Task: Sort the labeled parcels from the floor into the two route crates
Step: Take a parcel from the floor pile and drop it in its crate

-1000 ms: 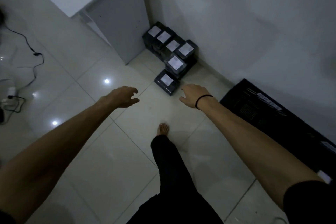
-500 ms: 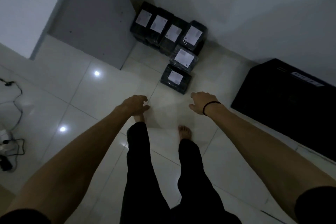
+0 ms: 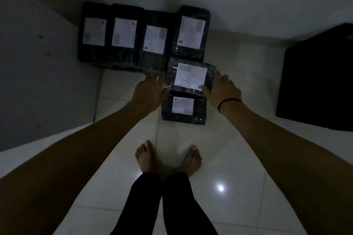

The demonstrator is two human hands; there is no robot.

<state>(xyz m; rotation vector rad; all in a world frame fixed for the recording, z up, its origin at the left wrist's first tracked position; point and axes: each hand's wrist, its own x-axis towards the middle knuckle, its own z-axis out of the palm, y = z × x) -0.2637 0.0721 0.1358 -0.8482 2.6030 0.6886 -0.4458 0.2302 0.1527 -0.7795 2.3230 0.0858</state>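
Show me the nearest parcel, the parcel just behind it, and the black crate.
Nearest parcel (image 3: 183, 106): head view, white label.
Parcel behind it (image 3: 191, 75): head view, white label.
Black crate (image 3: 321, 82): head view, dark side.

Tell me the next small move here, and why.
Probably close both hands on the parcel between them and lift it: the left hand and right hand flank its sides, and it seems to overlap the nearest parcel, so it comes first.

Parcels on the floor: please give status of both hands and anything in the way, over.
Hands open: left hand and right hand touch the sides of middle parcel. Against its near edge, front parcel. At right, black crate.
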